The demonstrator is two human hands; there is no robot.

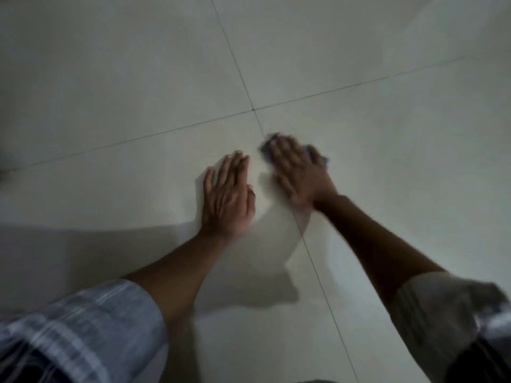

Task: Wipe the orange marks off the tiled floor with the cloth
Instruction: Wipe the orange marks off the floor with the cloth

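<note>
On the pale tiled floor point(138, 78), I have my right hand point(297, 172) pressed flat, fingers spread, over a small bluish-grey cloth point(318, 154), which peeks out beyond the fingertips and along the far edge of the palm, just right of a grout line point(318, 268) and a little below the crossing of four tiles point(253, 109). The hand pins the cloth under the palm rather than clutching it; blur keeps me from telling how it is folded. My left hand point(228, 196) lies open and empty on the neighbouring tile, fingers together, bracing me just beside the right.

I judge the cloth soft, light and limp: it will bunch or slide out unless pressure stays on its middle, so the palm-down hold is the sensible one, with fingers trapping its leading edge. The glossy tile looks slippery, which helps the wipe and risks the bracing hand skating.

I cannot make out any orange marks in this dim, smeared view; they may lie under the cloth. Nothing stands in the way: only my striped sleeve point(91, 335) and a pale sleeve point(431, 308) at the lower corners, and shadows on the floor.
</note>
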